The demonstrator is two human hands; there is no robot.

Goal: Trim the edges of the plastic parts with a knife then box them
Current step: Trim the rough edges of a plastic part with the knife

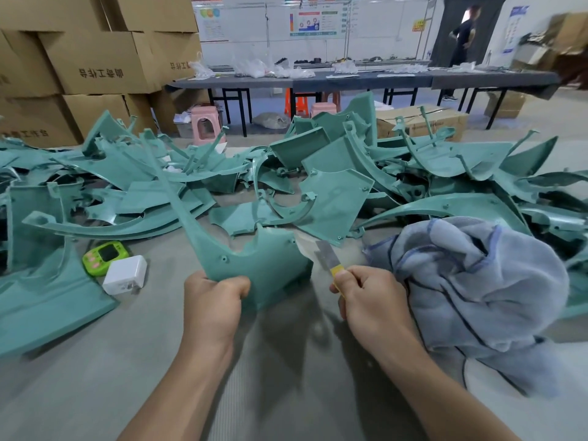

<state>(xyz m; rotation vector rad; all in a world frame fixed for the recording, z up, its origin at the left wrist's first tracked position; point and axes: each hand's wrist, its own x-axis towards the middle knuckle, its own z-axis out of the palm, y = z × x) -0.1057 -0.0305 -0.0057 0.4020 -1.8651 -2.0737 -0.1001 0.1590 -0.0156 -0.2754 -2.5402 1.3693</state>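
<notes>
Nearest, both hands work above the grey tabletop (95, 361). The left hand (216, 297) has its fingers curled round the lower edge of a teal plastic part (261, 262), holding it upright with its long narrow arm rising to the upper left. The right hand (372, 297) grips the yellow handle of a knife (331, 261), whose bare blade points up and left, just beside the part's right edge. Right of that hand lies a crumpled grey-blue towel (477, 281); left of the part sit a green timer (105, 257) and a white charger (125, 275), touching. Beyond them spreads a pile of teal parts (334, 173). Farther back stand stacked cardboard boxes (95, 62), a pink stool (206, 125) and a long dark table (350, 79).
</notes>
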